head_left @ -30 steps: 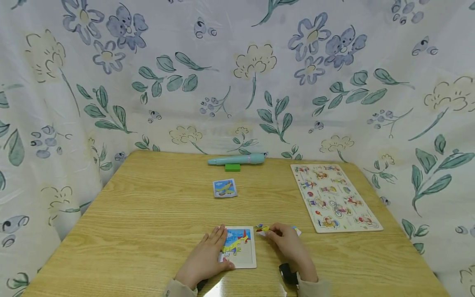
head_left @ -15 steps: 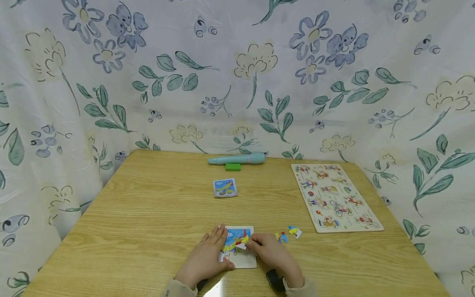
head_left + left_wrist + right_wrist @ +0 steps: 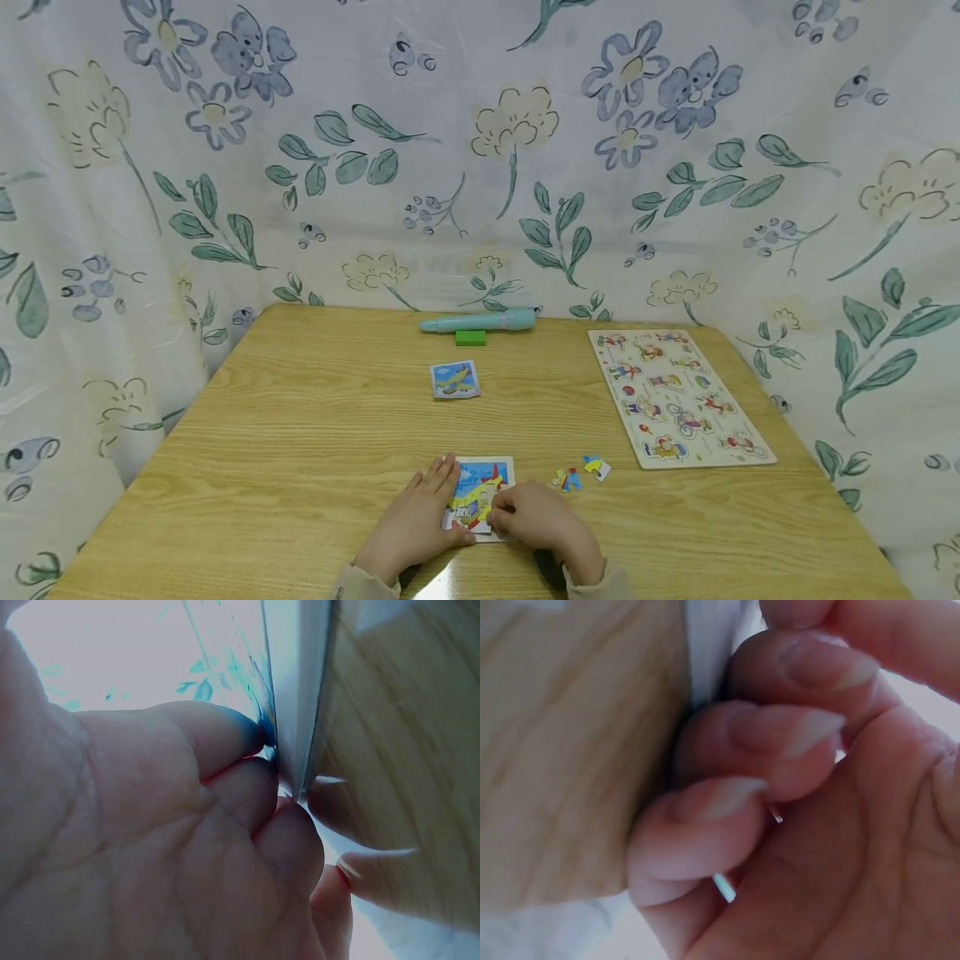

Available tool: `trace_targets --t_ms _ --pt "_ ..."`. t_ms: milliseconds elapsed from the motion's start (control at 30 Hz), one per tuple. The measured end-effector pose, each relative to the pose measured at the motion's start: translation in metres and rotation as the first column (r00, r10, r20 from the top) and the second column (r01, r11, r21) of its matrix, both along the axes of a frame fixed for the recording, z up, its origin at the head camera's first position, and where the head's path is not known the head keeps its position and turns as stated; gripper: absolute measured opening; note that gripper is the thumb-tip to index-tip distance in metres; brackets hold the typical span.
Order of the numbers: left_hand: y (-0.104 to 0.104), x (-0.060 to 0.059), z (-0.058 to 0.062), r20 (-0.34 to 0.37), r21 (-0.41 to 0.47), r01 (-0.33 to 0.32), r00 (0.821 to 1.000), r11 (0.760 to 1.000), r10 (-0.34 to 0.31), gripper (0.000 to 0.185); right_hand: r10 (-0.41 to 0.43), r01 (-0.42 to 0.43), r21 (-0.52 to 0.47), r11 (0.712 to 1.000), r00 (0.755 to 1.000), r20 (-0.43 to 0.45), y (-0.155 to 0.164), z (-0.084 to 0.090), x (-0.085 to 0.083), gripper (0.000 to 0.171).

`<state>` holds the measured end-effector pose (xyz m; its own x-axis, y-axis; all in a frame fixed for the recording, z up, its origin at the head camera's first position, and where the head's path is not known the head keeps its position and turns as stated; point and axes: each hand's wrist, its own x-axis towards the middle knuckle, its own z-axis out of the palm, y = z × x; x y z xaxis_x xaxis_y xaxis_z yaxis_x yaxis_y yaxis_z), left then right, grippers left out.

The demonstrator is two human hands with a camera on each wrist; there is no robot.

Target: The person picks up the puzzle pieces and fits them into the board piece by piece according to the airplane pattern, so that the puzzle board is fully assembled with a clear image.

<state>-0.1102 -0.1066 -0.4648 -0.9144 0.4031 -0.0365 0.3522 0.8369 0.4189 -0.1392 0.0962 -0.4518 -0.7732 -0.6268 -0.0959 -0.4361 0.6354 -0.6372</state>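
Note:
A small jigsaw tray (image 3: 511,469) with a pale rim lies at the near middle of the table, partly filled with a yellow plane on blue sky. My left hand (image 3: 414,523) rests along its left side, fingers extended and thumb at the lower edge. In the left wrist view its fingertips touch the tray's edge. My right hand (image 3: 542,518) pinches a yellow, red and white jigsaw piece (image 3: 477,524) over the tray's lower part; the fingers hide some of it. The right wrist view shows curled fingers (image 3: 720,817) beside the tray, and the piece is hidden there.
Loose jigsaw pieces (image 3: 568,479) lie right of the tray. A plane picture card (image 3: 454,379) is farther back. At the rear edge are a teal pen-shaped object (image 3: 480,322) and a green block (image 3: 470,338). A large picture board (image 3: 630,425) lies at right.
My right hand has carried the jigsaw piece leftward from the loose pieces onto the tray, then lower toward its near edge. My left hand has stayed in place.

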Motion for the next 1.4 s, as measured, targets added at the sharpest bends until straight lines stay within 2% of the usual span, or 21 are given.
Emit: trace_targets --t_ms 100,233,400,567,867,1133,1400 --pt "0.000 -0.001 -0.002 0.002 0.003 0.000 1.000 1.000 0.000 0.091 0.001 0.000 0.029 1.000 0.999 -0.047 -0.003 0.003 0.001 0.033" --pt "0.000 -0.001 -0.002 0.014 0.024 -0.005 1.000 1.000 0.005 0.092 -0.059 0.064 0.053 0.997 0.994 -0.092 -0.009 0.002 0.002 0.035" --pt "0.000 -0.001 -0.001 0.025 0.039 -0.017 1.000 0.999 0.016 0.094 -0.130 0.134 0.054 0.989 0.988 -0.083 -0.012 -0.006 0.001 0.038" --pt "0.001 0.000 0.000 0.025 0.046 -0.017 1.000 0.999 0.015 0.094 -0.157 0.160 0.052 0.986 0.986 -0.058 -0.013 -0.008 0.001 0.037" --pt "-0.001 0.000 0.002 0.035 0.042 -0.012 0.999 0.999 0.011 0.078 -0.167 0.168 0.023 0.986 0.986 -0.028 -0.013 -0.009 0.002 0.035" --pt "0.003 0.000 0.002 0.024 0.011 -0.029 0.999 1.000 0.029 0.080 -0.171 0.171 -0.012 0.985 0.985 -0.035 -0.012 -0.008 0.003 0.030" --pt "0.003 -0.001 -0.003 0.000 -0.018 -0.037 0.999 0.999 0.037 0.080 -0.158 0.156 -0.082 0.984 0.987 -0.018 -0.008 -0.010 0.001 0.033"
